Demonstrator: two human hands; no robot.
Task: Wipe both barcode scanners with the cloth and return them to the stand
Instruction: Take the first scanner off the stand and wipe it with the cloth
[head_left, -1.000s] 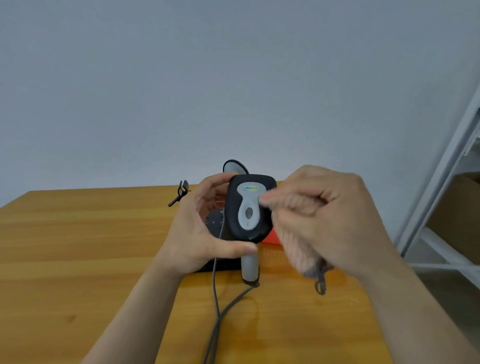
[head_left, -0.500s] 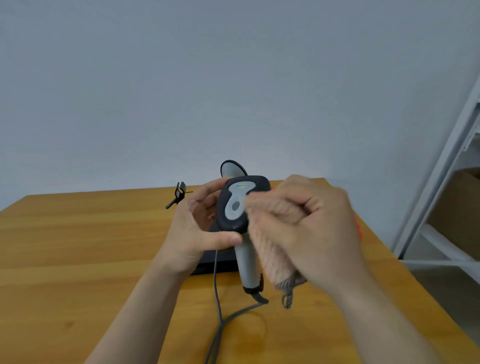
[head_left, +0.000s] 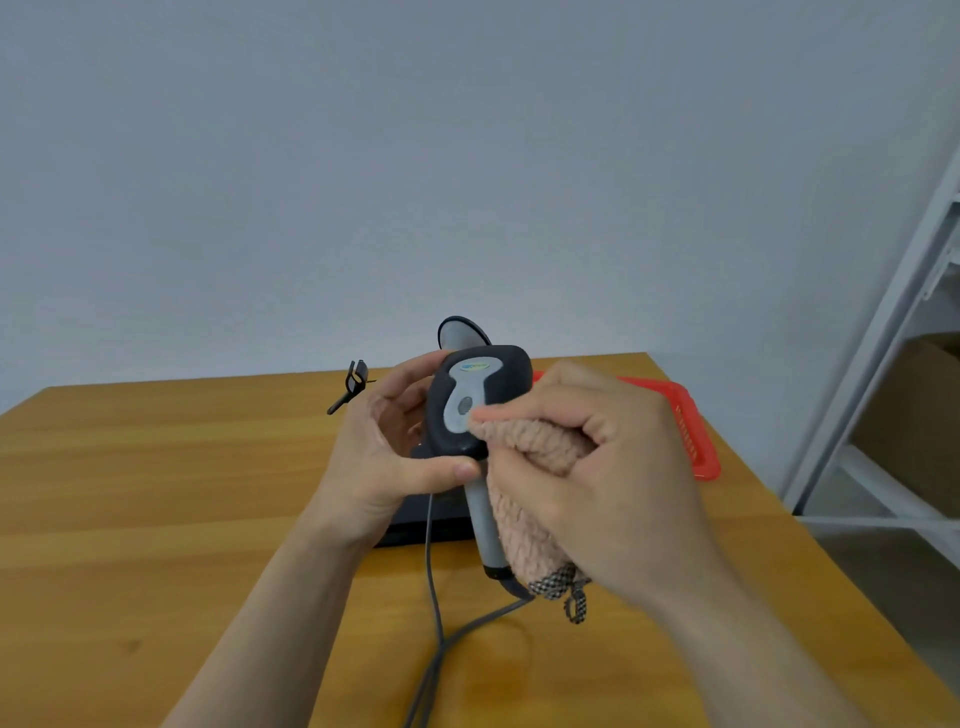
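A black and grey barcode scanner (head_left: 475, 400) is held upright above the table, handle pointing down, its cable trailing toward me. My left hand (head_left: 387, 457) grips its head from the left, thumb under the head. My right hand (head_left: 602, 478) holds a bunched pink cloth (head_left: 530, 483) pressed against the scanner's right side and handle. Behind it the top of a second scanner (head_left: 460, 332) shows on the black stand (head_left: 415, 519), mostly hidden by my hands.
A red tray (head_left: 696, 436) lies at the table's back right behind my right hand. A small black clip (head_left: 353, 387) sits at the back, left of the stand. Two grey cables (head_left: 434, 623) run toward the wooden table's (head_left: 156, 493) front edge. White shelving (head_left: 883, 364) stands right.
The cloth in my right hand has slid from the scanner's upper face down along its right side and handle. The scanner has tilted slightly; the red tray is more exposed.
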